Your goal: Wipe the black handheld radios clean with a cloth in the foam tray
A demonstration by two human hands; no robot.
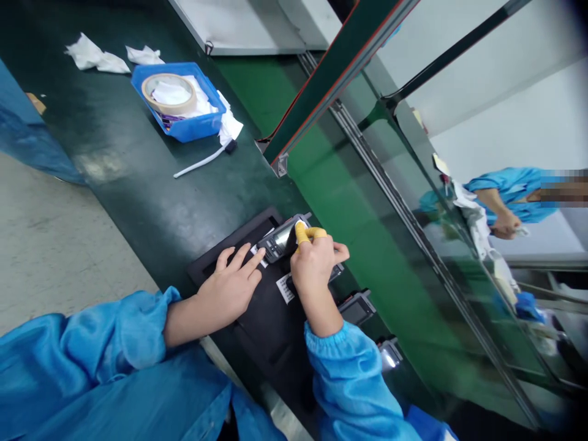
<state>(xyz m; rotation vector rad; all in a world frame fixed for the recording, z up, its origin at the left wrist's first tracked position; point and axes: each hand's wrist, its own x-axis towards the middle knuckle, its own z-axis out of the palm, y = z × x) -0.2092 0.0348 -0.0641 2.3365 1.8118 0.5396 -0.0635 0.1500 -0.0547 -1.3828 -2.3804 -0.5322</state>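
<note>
A handheld device (277,244) with a screen and a small keypad lies on a black tray (261,306). Fingers stretched and apart, my left hand (229,288) rests with its fingertips at the keypad end of the device. My right hand (315,263) is bent over the other end, with yellow covers on two fingers. Those fingers press at the screen, and a small white bit shows under them; what they hold is mostly hidden. White printed labels (285,288) lie beside and partly under the device. Another device (337,272) is partly covered by my right hand.
More devices (358,308) lie along the bench edge to the right. A blue bin (197,128) holds a tape roll (147,92) and white wipes; crumpled wipes (87,54) and a white cable (202,164) lie nearby. A green post (321,73) rises beyond. Another person's blue sleeve (500,184) shows across.
</note>
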